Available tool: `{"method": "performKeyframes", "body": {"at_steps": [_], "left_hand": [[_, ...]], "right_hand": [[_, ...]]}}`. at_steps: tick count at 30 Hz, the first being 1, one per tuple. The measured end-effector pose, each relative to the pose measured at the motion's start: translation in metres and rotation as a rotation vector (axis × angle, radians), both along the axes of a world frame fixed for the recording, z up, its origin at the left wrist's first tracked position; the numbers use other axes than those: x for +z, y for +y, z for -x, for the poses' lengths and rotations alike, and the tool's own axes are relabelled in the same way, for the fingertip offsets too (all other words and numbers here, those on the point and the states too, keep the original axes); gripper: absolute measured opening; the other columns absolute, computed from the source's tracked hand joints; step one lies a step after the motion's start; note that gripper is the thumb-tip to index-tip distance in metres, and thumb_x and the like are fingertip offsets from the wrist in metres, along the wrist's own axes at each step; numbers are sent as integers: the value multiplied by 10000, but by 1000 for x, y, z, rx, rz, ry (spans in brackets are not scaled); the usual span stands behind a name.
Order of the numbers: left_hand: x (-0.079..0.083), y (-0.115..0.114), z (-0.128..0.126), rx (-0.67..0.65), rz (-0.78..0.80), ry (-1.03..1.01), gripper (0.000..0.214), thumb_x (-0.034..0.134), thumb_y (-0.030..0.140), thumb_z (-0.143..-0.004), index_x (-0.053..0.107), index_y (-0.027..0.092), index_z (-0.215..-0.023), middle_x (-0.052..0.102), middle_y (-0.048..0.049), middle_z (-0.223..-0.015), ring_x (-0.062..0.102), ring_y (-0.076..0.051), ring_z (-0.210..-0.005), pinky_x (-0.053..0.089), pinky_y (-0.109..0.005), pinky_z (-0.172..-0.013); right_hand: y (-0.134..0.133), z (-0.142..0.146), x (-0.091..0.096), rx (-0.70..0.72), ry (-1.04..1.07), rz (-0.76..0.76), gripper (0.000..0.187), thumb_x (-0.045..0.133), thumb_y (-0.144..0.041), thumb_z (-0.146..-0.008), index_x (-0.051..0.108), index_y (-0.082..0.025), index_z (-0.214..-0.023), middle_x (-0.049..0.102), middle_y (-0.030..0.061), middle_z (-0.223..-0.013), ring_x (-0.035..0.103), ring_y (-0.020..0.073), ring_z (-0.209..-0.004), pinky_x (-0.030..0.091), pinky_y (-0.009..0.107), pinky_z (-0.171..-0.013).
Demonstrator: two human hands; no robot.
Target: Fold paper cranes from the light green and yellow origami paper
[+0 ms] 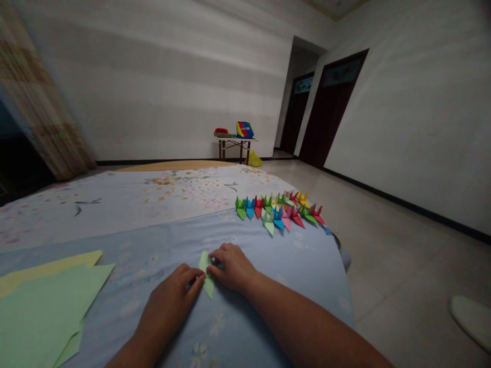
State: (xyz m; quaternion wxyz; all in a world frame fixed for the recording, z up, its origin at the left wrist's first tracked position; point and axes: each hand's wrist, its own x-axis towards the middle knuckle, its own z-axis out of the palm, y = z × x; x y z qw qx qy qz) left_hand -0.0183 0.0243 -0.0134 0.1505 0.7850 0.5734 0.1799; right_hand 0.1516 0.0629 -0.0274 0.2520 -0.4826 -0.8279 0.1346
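Observation:
A small pale green piece of folded paper (pixel 207 284) lies on the blue floral cloth, narrow and pointed at both ends. My left hand (pixel 173 292) pinches its left edge near the middle between thumb and fingers. From the other side, my right hand (pixel 231 268) has its thumb and index finger closed on the paper's right edge, slightly higher up. Parts of the paper are hidden under the fingertips. Beyond my right hand stand several folded paper cranes (pixel 279 217) in green, blue, red, pink and yellow, grouped in rows.
Large light green sheets (pixel 46 306) overlap a yellow sheet (pixel 82 259) at the table's left. The round table's right edge (pixel 350 301) curves close to my right arm. Farther off, a small table (pixel 236 138) carries a colourful box (pixel 244 129), with a yellow bag (pixel 254 159) on the floor.

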Motion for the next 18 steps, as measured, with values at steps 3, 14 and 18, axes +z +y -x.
{"method": "performKeyframes", "body": {"at_steps": [3, 14, 18], "left_hand": [[-1, 1, 0, 8, 2, -24, 269, 419, 361, -854, 655, 235, -884, 605, -21, -851, 593, -182, -786, 417, -302, -716], [2, -3, -3, 62, -15, -70, 223, 455, 331, -826, 653, 231, -852, 610, -19, -823, 577, -175, -772, 408, -270, -682], [-1, -2, -3, 125, 7, -112, 142, 502, 324, -785, 592, 215, -799, 622, -4, -779, 580, -173, -738, 393, -256, -631]], "right_hand": [[1, -1, -2, 30, 54, 0, 305, 632, -281, -756, 617, -206, -1051, 605, 47, -914, 529, 176, -896, 377, 293, -828], [2, 1, -1, 46, 297, 176, 355, 613, -108, -712, 603, -196, -1056, 620, -1, -798, 537, 119, -716, 421, 234, -712], [2, 1, 0, 32, 346, 231, 335, 604, -114, -706, 623, -182, -1034, 622, -5, -775, 538, 111, -679, 425, 221, -670]]}}
